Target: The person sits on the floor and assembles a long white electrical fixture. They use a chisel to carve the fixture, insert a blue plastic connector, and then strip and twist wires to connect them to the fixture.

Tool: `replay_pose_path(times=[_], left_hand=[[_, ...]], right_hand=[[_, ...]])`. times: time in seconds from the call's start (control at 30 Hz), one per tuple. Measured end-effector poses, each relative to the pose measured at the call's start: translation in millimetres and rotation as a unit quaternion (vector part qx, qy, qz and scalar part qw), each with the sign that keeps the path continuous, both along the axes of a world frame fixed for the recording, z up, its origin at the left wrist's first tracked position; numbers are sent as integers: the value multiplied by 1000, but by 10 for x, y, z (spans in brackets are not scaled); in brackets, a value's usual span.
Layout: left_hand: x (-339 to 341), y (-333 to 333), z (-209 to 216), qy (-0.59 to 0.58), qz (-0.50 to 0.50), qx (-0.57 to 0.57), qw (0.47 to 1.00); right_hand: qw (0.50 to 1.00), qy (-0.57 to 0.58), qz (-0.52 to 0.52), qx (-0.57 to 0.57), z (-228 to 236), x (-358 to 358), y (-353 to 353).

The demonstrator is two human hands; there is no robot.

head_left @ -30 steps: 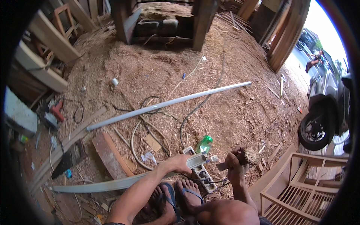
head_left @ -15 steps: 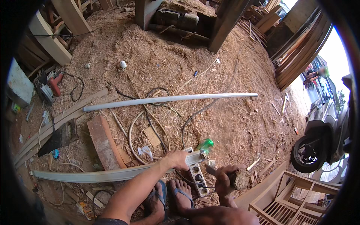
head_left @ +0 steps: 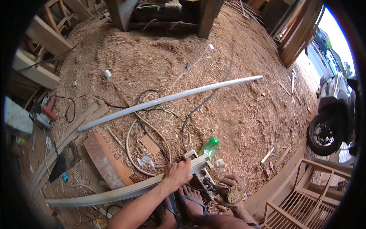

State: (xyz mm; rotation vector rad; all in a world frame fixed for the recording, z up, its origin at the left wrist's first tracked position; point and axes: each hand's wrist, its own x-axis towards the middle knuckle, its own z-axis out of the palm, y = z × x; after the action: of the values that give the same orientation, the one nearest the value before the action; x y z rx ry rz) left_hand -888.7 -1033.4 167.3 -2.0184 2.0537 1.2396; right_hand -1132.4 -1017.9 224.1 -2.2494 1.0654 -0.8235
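My left hand is closed around a long white fluorescent lamp fitting, close to its right end. The fitting slants up to the right across the space before my feet. My right hand grips a tool with a frayed, battered wooden end; its other end is hard to make out. Under the fitting's end, near both hands, lies a white power strip with several sockets. A green plastic bottle and a small white cap are just beyond. Farther off, a white fluorescent tube rests on wood shavings.
A curved wooden block, a handsaw and a red power tool lie to the left. Loose cables coil across the shavings. At right stand a slatted wooden frame and a motorcycle.
My head view has shifted. The fitting's right end tilts up more, and my left hand still holds it. My right hand has dropped lower, turning its tool away from the fitting's end.
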Motion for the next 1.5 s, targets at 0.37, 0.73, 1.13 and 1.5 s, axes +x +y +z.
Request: replay_pose_path(times=[0.37,0.73,1.13,1.5], left_hand=[[-169,187,-104,-71,56,-114,989],[-266,214,-76,-92,68,-159,981],[-224,198,0,-69,67,-137,986],[-164,-14,52,-41,21,27,999]], right_hand=[[968,104,-132,187,-307,-1014,304],[856,73,-143,492,-537,-1285,-261],[817,86,-420,386,-1342,-1301,-131],[926,187,-170,281,-56,-462,20]])
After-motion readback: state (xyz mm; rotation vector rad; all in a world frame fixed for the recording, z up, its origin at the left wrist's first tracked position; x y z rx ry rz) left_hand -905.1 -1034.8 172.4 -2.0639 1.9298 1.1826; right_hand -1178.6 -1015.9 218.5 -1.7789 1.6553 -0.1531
